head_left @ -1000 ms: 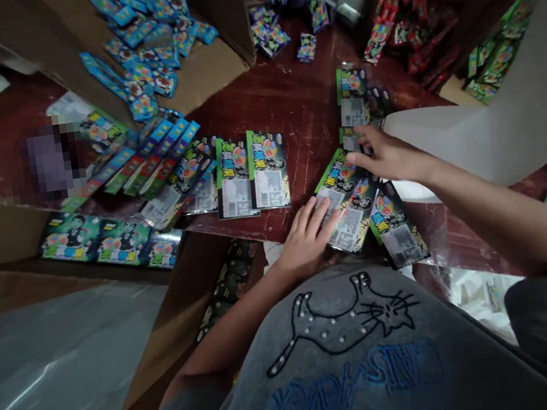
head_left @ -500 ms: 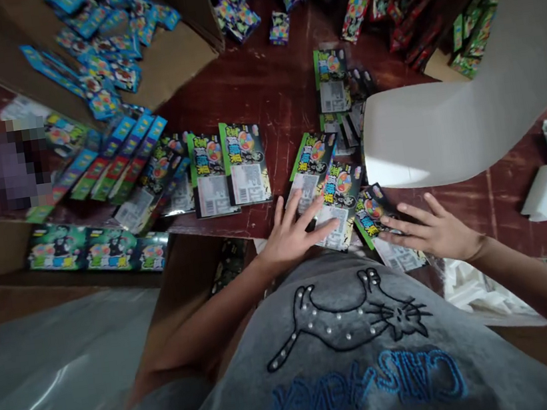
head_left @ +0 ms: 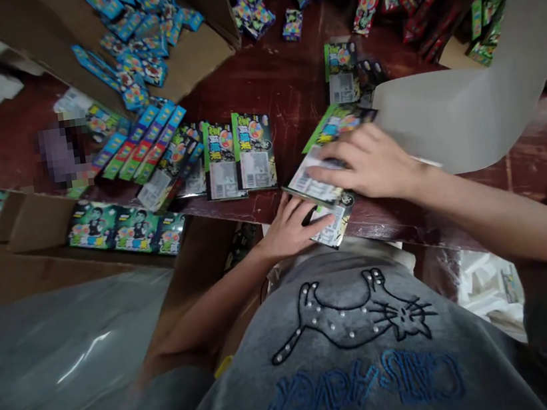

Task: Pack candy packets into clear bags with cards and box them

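My right hand (head_left: 368, 159) is closed on a black and green candy packet (head_left: 317, 175) above the front part of the table, fingers across its pale lower half. Beneath and nearer my body lies another packet (head_left: 337, 223), partly covered. My left hand (head_left: 291, 226) rests on that lower packet's left side at the table edge, fingers apart. To the left, two similar packets (head_left: 254, 150) lie side by side, with more overlapping packets (head_left: 157, 183) beyond them. Another packet (head_left: 341, 75) lies behind my right hand.
A grey-white curved plastic piece (head_left: 438, 119) stands at the right. Along the back are open cartons with blue packets (head_left: 133, 55), purple packets (head_left: 253, 12) and red packets (head_left: 367, 1). Below the left table edge, a cardboard box (head_left: 37, 226) holds green boxes (head_left: 136, 230).
My right hand has moved left and away from my body, closing on a packet now raised and shifted. The packet formerly under it is no longer at the right. The view has shifted left.
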`<state>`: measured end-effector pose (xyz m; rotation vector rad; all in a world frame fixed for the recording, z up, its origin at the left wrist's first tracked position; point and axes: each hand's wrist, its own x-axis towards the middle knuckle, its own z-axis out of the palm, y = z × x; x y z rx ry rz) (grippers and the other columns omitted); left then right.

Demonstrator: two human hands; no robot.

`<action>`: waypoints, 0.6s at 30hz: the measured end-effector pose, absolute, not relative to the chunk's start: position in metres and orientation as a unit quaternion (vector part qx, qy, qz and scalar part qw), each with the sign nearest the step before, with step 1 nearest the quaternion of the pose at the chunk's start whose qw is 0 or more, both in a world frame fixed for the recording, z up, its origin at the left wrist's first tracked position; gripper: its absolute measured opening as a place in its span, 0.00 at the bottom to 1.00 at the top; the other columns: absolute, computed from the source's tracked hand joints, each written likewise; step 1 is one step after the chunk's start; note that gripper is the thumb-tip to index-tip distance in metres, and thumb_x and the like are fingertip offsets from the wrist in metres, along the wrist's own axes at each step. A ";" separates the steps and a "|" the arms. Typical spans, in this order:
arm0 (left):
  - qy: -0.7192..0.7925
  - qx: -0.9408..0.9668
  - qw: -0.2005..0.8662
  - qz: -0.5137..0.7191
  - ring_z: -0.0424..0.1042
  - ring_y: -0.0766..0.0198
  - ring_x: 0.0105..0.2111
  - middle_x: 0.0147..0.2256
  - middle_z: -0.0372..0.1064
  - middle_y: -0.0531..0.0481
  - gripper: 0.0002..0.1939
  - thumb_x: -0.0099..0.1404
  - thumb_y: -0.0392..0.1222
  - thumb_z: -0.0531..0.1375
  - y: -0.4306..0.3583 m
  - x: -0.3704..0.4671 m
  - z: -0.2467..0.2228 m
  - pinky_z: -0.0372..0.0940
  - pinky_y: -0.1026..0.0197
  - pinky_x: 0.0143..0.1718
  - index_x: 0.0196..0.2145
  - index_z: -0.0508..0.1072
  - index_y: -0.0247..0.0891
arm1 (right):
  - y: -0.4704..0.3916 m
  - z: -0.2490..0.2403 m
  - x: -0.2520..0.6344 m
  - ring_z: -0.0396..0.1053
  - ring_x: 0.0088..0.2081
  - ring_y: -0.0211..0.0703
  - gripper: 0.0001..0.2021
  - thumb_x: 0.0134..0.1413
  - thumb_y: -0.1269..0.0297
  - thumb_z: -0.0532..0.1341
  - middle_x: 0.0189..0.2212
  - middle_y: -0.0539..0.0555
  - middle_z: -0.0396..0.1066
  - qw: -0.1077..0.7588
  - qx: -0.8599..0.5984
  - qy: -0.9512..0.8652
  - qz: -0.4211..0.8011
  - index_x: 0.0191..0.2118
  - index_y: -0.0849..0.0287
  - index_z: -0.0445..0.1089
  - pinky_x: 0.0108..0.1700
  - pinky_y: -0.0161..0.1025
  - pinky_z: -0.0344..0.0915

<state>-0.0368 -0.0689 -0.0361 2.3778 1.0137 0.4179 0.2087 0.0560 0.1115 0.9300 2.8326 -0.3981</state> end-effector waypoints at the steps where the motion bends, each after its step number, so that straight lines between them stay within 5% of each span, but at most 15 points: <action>1: 0.400 0.868 0.257 0.142 0.65 0.45 0.67 0.61 0.73 0.47 0.22 0.76 0.50 0.64 -0.075 -0.036 -0.037 0.46 0.30 0.77 0.65 0.75 0.67 | 0.068 0.100 0.194 0.69 0.64 0.58 0.24 0.79 0.63 0.47 0.66 0.51 0.72 0.088 0.274 0.946 -0.150 0.69 0.40 0.69 0.65 0.67 0.65; 3: 0.444 0.851 0.252 0.126 0.71 0.51 0.61 0.56 0.77 0.48 0.22 0.78 0.48 0.61 -0.090 -0.034 -0.041 0.52 0.34 0.75 0.65 0.75 0.69 | 0.084 0.081 0.179 0.66 0.67 0.63 0.22 0.76 0.54 0.54 0.67 0.57 0.71 0.123 0.209 0.950 -0.195 0.69 0.49 0.69 0.70 0.70 0.60; 6: 0.470 0.839 0.241 0.134 0.73 0.55 0.58 0.57 0.78 0.49 0.25 0.80 0.44 0.58 -0.114 -0.025 -0.047 0.58 0.40 0.72 0.69 0.70 0.66 | 0.088 0.067 0.184 0.54 0.75 0.73 0.45 0.54 0.33 0.70 0.73 0.58 0.64 0.134 0.153 0.936 -0.288 0.72 0.49 0.65 0.77 0.75 0.41; 8: 0.497 0.825 0.220 0.156 0.73 0.53 0.61 0.61 0.76 0.48 0.25 0.80 0.43 0.59 -0.122 -0.016 -0.050 0.54 0.38 0.74 0.69 0.70 0.65 | 0.081 0.065 0.196 0.46 0.79 0.76 0.57 0.43 0.28 0.73 0.78 0.57 0.57 0.123 0.135 0.924 -0.337 0.75 0.47 0.60 0.78 0.75 0.31; 14: 0.516 0.807 0.087 0.275 0.57 0.36 0.76 0.73 0.62 0.40 0.22 0.75 0.44 0.65 -0.101 0.003 -0.044 0.46 0.27 0.75 0.65 0.75 0.52 | 0.065 0.059 0.211 0.37 0.80 0.80 0.68 0.39 0.43 0.79 0.82 0.71 0.35 0.170 0.070 0.957 -0.225 0.80 0.62 0.45 0.78 0.76 0.33; 18: 0.469 0.835 0.105 0.267 0.59 0.36 0.74 0.76 0.55 0.36 0.23 0.74 0.51 0.65 -0.078 -0.016 -0.030 0.54 0.33 0.72 0.63 0.75 0.49 | 0.080 0.063 0.203 0.46 0.78 0.80 0.63 0.40 0.51 0.77 0.79 0.75 0.45 0.203 0.054 0.959 -0.189 0.78 0.68 0.48 0.77 0.74 0.44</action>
